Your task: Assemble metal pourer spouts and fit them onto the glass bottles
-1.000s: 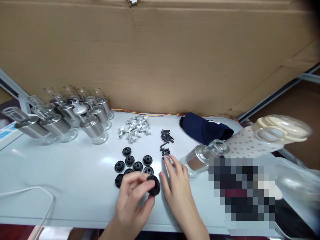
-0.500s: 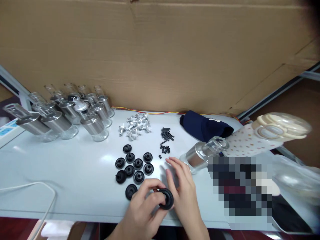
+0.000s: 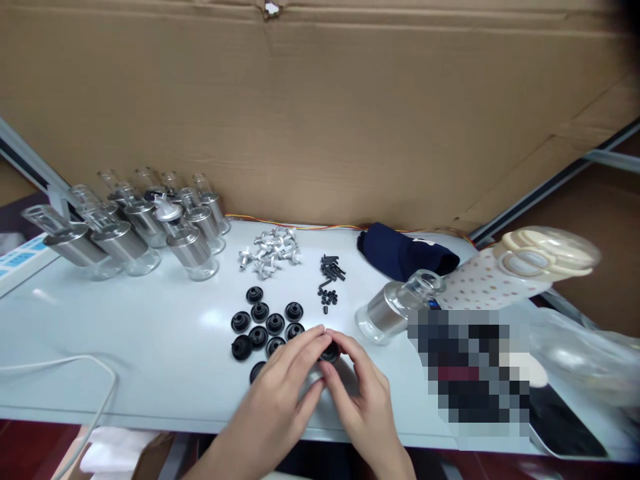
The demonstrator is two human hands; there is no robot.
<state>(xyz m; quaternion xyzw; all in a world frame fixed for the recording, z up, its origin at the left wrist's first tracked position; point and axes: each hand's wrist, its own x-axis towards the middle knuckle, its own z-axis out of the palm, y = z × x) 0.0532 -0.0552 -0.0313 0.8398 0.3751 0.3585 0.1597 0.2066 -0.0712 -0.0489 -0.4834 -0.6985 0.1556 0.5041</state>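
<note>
Between my two hands is a round black cap (image 3: 329, 352), partly covered by fingers. My left hand (image 3: 287, 373) grips its left side with fingertips and thumb. On the other side, the fingers and thumb of my right hand (image 3: 361, 383) close on its rim. Several similar black caps (image 3: 259, 312) lie to the left, the nearest partly behind my left hand. Beyond them is a pile of silvery-white spout pieces (image 3: 274, 251). Short black tubes (image 3: 331, 267) and tiny black rings (image 3: 328, 297) lie ahead of my hands.
Several glass bottles with metal sleeves (image 3: 123, 243) stand at the left; one carries a spout. Another such bottle (image 3: 387, 310) is right of my hands, near a navy cap (image 3: 400, 250) and spotted flask (image 3: 475, 280). A white cable (image 3: 95, 360) crosses the left front. Cardboard (image 3: 320, 120) walls the back.
My right hand has moved from flat on the table to the black cap and closed on it. My left hand has shifted up slightly, turning the cap. The view has tilted a little.
</note>
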